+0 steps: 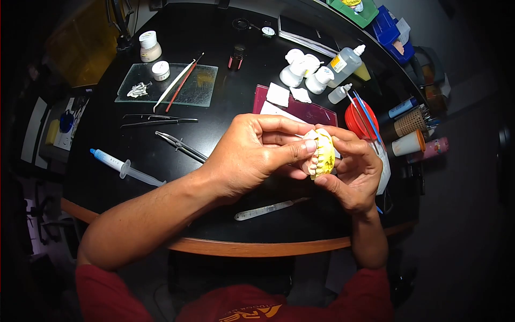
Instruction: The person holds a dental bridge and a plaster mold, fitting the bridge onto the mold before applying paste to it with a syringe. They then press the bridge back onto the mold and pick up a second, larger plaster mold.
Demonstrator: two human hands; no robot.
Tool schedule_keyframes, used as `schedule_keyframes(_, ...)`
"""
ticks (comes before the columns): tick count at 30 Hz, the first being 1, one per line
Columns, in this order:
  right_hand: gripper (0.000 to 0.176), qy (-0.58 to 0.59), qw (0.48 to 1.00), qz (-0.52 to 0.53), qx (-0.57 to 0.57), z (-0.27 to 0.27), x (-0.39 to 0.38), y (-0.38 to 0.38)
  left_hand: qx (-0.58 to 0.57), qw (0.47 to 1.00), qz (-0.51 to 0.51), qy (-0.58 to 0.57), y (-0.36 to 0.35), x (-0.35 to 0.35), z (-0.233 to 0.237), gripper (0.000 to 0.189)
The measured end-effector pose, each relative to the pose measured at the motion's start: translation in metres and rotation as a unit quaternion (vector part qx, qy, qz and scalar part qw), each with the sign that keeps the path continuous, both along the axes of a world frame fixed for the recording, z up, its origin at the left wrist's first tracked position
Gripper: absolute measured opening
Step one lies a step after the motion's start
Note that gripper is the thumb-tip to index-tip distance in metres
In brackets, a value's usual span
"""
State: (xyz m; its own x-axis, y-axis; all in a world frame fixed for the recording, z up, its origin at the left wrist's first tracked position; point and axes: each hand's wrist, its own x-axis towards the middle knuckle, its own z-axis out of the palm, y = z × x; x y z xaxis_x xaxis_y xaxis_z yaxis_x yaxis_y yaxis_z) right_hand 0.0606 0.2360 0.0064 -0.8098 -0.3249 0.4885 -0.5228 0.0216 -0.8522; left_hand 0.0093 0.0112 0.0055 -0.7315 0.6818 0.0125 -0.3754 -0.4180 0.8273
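Above the front of the black table, both hands hold a dental model with its two halves together, rows of teeth meeting. My left hand (pixel 244 153) is closed on the pale, pinkish-white half (pixel 309 166), its thumb pressed near the teeth. The yellow half (pixel 327 153) is gripped by the fingertips and thumb of my right hand (pixel 358 174). Fingers hide parts of both halves. Below the hands lies a scalpel handle (pixel 265 210). Close to my left wrist rests a metal plier-like tool (pixel 179 146), partly covered by that hand.
Left are tweezers (pixel 160 119), a syringe (pixel 126 168), and a glass slab (pixel 129 88) bearing a jar (pixel 160 70) and brushes. White bottles (pixel 293 74), a clear bottle (pixel 346 65), a maroon slab (pixel 316 111) and a red round container (pixel 362 119) stand beyond the hands.
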Motion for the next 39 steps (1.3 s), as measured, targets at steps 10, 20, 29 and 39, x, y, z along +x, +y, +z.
schedule_keyframes(10, 0.057, -0.005, 1.0, -0.011, 0.007, 0.0011, 0.0014, -0.0003, 0.009, 1.0, 0.002, -0.001, 0.0012, -0.0001, -0.003, 0.038)
schedule_keyframes(20, 0.058, 0.013, 0.999, -0.022, 0.024, 0.0, 0.0008, -0.0019, 0.0, 1.0, 0.006, -0.001, 0.0014, 0.0001, -0.0047, 0.038)
schedule_keyframes(29, 0.057, 0.012, 0.999, -0.03, 0.033, -0.0003, 0.0009, -0.0019, -0.012, 1.0, 0.015, 0.004, 0.0026, 0.0006, -0.0074, 0.038)
schedule_keyframes(39, 0.057, 0.045, 0.999, -0.002, 0.023, 0.0001, -0.0012, -0.0003, 0.007, 1.0, 0.01, 0.017, 0.0021, 0.0023, -0.0056, 0.041)
